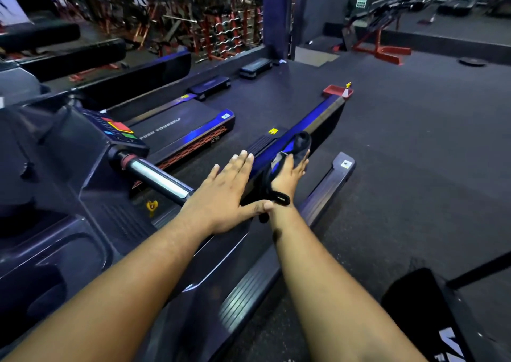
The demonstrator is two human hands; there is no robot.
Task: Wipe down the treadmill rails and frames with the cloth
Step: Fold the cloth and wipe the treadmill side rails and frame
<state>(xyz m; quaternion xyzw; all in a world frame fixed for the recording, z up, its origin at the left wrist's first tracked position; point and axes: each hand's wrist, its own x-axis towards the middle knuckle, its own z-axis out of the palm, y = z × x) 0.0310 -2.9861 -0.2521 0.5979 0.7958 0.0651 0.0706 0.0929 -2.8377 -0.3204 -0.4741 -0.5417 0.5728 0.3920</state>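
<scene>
I stand beside a dark treadmill whose side rail [318, 118], glossy with a blue reflection, runs away from me toward the upper right. My right hand [290, 175] reaches along this rail and presses a dark cloth [302, 143] onto it; the visible fingers are straight, and part of the cloth trails back over the hand to the wrist. My left hand [228, 193] lies flat, fingers straight and together, on the treadmill frame just past the end of the silver handlebar [157, 179]. Its thumb touches my right wrist. The console [119, 130] with coloured buttons is at the left.
A red tray [333, 90] with a spray bottle [346, 90] sits on the floor beyond the rail's far end. A second treadmill [179, 129] stands to the left, with step platforms [210, 85] behind it. A lower side rail [331, 180] runs on the right; dark rubber floor beyond.
</scene>
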